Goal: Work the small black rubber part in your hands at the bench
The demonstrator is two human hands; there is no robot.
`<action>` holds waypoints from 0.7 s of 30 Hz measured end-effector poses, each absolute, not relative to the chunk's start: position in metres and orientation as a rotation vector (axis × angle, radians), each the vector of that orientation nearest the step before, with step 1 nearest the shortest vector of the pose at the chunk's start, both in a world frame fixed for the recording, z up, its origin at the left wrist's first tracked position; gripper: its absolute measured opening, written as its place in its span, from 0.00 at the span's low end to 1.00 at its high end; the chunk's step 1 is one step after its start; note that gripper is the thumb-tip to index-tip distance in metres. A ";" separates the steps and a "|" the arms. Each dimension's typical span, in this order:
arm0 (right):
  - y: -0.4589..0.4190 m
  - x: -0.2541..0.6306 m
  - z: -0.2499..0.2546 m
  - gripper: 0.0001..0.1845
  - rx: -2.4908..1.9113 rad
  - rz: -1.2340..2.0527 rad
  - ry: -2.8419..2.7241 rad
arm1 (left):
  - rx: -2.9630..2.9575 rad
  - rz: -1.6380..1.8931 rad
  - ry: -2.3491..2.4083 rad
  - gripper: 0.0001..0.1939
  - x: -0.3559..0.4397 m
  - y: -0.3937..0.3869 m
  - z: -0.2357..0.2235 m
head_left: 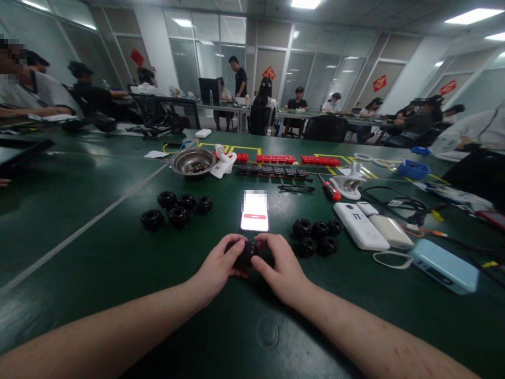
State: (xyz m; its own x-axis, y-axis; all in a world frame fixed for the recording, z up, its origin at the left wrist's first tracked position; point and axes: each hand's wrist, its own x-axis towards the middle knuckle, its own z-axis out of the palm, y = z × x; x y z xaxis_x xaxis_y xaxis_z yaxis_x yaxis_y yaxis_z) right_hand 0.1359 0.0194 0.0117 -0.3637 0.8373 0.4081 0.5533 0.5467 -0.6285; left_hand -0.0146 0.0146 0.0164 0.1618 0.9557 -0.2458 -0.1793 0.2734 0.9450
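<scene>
Both of my hands meet at the near middle of the green table [98, 263]. My left hand [216, 268] and my right hand [278, 268] are closed together round a small black round part [248, 253]. Much of that part is hidden by my fingers. Just beyond my hands a lit phone [254, 211] lies flat. Several black rubber wheels [177, 209] sit in a cluster to the left. Another cluster of black wheels [317, 234] lies to the right of my right hand.
A steel bowl [193, 160] with small parts stands further back, beside a white holder [224, 163]. Red bars [276, 158], a red-handled screwdriver [329, 189], white power banks [361, 225], a light blue box [444, 265] and cables lie at right. Other people sit at tables around.
</scene>
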 end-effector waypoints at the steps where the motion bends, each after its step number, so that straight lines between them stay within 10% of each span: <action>1: 0.021 0.136 0.011 0.11 -1.135 0.522 -2.092 | 0.938 1.002 1.079 0.12 -0.015 0.014 0.017; 13: 0.020 0.135 0.015 0.26 -0.995 0.519 -2.137 | 0.923 0.992 1.074 0.13 -0.018 0.018 0.016; 21: 0.023 0.137 0.013 0.09 -1.082 0.477 -2.080 | 0.927 0.993 1.088 0.14 -0.016 0.016 0.018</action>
